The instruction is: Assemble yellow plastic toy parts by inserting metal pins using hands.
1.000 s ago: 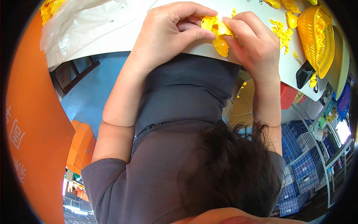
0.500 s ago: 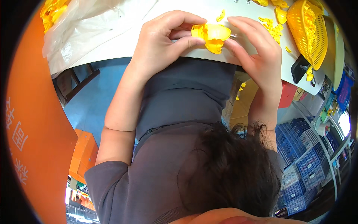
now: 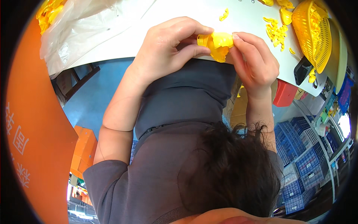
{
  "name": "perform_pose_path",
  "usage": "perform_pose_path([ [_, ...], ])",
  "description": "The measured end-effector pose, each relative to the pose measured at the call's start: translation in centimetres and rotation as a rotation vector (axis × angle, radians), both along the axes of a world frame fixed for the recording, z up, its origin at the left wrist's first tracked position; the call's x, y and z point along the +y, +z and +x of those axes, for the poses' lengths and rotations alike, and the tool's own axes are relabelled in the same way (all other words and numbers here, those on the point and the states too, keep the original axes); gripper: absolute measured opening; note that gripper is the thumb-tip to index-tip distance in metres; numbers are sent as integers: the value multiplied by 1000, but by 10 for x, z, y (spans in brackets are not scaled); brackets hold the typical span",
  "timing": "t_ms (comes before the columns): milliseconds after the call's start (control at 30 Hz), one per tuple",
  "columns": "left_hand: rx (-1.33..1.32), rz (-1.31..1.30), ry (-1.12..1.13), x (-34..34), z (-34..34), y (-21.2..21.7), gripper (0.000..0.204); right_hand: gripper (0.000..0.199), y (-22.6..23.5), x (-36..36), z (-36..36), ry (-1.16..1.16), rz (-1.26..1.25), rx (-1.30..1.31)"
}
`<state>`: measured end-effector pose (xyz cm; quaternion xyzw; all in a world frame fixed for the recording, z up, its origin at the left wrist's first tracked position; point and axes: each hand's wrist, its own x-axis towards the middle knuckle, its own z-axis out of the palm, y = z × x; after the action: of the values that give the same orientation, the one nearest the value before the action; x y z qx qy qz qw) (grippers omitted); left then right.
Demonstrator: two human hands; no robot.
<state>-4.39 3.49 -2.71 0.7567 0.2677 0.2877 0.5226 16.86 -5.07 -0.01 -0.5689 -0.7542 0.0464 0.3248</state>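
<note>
A glossy yellow plastic part (image 3: 220,44), with a ringed collar at one end and curved, petal-like flaps at the other, is held between my hands above the table's near edge. My left hand (image 3: 164,50) is closed, thumb and fingers gripping the collar. From the other side, my right hand (image 3: 258,61) pinches the flap end between thumb and forefinger. What the right fingertips cover at that end is hidden. A small loose yellow piece (image 3: 224,14) lies just beyond the part.
On the white table (image 3: 179,9) several yellow pieces (image 3: 276,33) are scattered to the right, near a tilted yellow basket (image 3: 323,48) and a black phone-like object (image 3: 301,70). Crumpled clear plastic (image 3: 80,31) covers the left. Blue crates (image 3: 309,164) stand at lower right.
My right thumb and forefinger have closed on the part's flap end; they were apart around it. The short metal rod showing there is now hidden. The part has shifted slightly nearer and right.
</note>
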Motion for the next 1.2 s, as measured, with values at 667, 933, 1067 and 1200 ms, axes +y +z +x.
perform_pose_path([
  [667, -102, -33, 101, -3, 4, -9, 32, 28, 9, 3, 12, -5, -412, -31],
  [933, -164, -202, 274, -4, 10, -12, 34, 15, 44, -17, 75, -535, 112, 463],
  [1067, -139, -228, 265, -3, 8, -12, 35, 29, 76, -4, 159, -951, 161, 270],
  [1200, -155, -214, 250, -5, 10, -8, 34, 63, 47, 26, 272, -795, -500, -182],
])
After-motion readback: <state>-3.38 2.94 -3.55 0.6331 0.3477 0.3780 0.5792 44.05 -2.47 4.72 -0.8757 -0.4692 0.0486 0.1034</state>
